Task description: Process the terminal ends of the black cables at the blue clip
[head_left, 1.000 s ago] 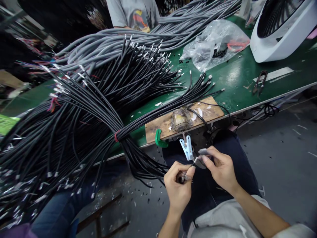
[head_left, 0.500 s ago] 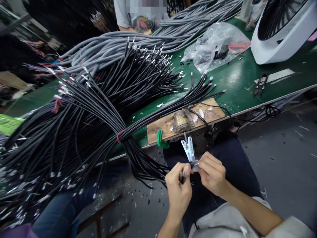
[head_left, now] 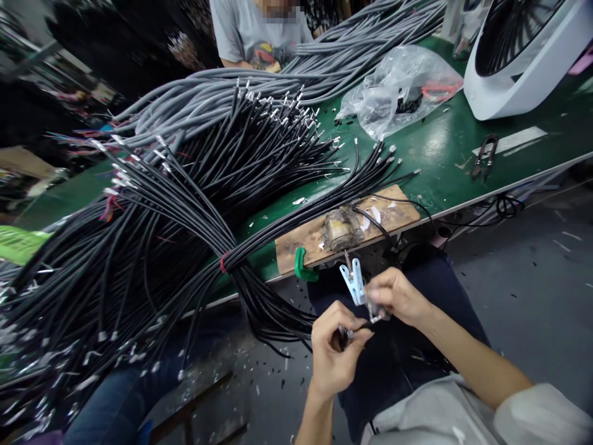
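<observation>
My left hand (head_left: 336, 349) is closed round a black cable, whose end (head_left: 368, 324) points right between thumb and forefinger. At that end a bit of white or silvery material shows. My right hand (head_left: 401, 296) is pinched just above and right of the cable end; something greyish and blurred is at its fingertips, too smeared to name. Beside these fingers a light-blue clothespin (head_left: 353, 281) hangs on a thin metal shaft (head_left: 347, 254). The shaft comes out of a small tape-wrapped motor-like block (head_left: 340, 230) on a wooden board (head_left: 296, 240).
A red-tied black cable bundle (head_left: 252, 278) droops over the table edge beside my left hand. A green clamp (head_left: 303, 264) grips the board's front. Grey cables (head_left: 185, 93), a plastic bag (head_left: 389, 86), thread snips (head_left: 485, 157) and a white fan (head_left: 491, 99) occupy the green table. A person (head_left: 236, 37) sits opposite.
My right hand has moved up and right, away from the left fingers and beside the clothespin. The cable end now shows between the hands. My left hand stays nearly in place.
</observation>
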### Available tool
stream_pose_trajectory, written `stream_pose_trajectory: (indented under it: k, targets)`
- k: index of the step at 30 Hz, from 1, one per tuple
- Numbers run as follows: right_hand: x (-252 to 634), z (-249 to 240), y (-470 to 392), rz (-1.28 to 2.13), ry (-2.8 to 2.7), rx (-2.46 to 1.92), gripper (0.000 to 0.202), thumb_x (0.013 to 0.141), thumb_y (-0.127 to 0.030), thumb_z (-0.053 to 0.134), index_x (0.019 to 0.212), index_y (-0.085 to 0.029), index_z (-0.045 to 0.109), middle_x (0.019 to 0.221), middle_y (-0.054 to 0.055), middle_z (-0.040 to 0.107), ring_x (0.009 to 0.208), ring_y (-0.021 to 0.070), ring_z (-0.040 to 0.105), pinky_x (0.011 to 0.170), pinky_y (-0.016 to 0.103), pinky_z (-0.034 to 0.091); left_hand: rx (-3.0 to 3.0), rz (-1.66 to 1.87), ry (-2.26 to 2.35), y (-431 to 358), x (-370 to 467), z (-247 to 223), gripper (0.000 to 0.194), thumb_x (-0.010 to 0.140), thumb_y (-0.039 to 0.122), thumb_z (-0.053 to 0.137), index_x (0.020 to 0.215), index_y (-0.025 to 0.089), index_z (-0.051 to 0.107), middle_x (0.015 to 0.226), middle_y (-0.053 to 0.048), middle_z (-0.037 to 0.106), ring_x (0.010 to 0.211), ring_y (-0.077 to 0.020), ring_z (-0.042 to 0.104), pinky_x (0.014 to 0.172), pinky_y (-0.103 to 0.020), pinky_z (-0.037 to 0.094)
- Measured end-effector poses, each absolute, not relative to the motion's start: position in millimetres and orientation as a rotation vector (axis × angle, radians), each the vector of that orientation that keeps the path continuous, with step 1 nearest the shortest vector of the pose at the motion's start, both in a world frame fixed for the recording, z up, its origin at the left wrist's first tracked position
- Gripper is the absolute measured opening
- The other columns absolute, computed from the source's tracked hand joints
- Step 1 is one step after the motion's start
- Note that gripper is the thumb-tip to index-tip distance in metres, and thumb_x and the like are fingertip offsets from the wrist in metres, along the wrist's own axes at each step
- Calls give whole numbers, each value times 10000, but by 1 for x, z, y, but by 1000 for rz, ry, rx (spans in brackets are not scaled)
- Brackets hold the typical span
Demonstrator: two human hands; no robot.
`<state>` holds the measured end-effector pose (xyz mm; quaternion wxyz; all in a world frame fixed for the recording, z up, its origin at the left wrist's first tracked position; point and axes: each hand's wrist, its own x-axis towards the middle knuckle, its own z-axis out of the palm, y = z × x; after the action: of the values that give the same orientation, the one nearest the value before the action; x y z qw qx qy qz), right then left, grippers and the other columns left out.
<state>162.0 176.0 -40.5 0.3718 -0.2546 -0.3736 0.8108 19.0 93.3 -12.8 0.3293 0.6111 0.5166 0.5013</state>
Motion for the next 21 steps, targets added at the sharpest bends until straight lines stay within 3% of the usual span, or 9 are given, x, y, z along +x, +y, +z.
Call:
stream_pose_trajectory:
  k: [4, 7, 13, 17, 21]
  targets:
    - [153, -27, 193, 2068, -918, -607, 423, 741, -532, 704, 644, -120, 682, 593, 7, 613, 520, 74, 494, 486, 178, 378, 1539, 1403, 1326, 90, 18, -14, 177, 776, 143, 680, 665, 180, 547, 623, 19, 538, 575, -106, 504, 545, -216, 397]
    - [140, -21, 193, 2180, -851, -490, 467, 705, -584, 713, 692, -118, 689, 605, 6, 605, 557, 89, 535, 535, 189, 416, 1480, 1489, 1317, 92, 16, -15, 171, 771, 125, 687, 678, 181, 555, 640, 23, 526, 592, -105, 502, 569, -219, 411]
    - [130, -26, 186, 2274, -623, -372, 431, 728, -530, 734, 711, -102, 682, 639, 34, 623, 540, 95, 528, 494, 197, 400, 1432, 1477, 1346, 103, 21, -14, 128, 788, 163, 682, 692, 166, 597, 634, 22, 517, 600, -102, 483, 557, -204, 380]
    - [133, -39, 184, 2354, -551, -306, 466, 771, -569, 674, 741, -104, 686, 664, 52, 628, 617, 127, 551, 569, 231, 417, 1394, 1429, 1364, 103, 22, -11, 146, 819, 195, 646, 685, 163, 597, 636, 18, 522, 603, -102, 481, 569, -204, 378]
    - [148, -60, 183, 2343, -475, -402, 469, 807, -583, 626, 795, -119, 694, 654, 48, 624, 606, 119, 527, 543, 220, 373, 1410, 1431, 1308, 98, 18, -12, 105, 799, 198, 669, 706, 169, 631, 621, 19, 539, 573, -97, 487, 537, -201, 361]
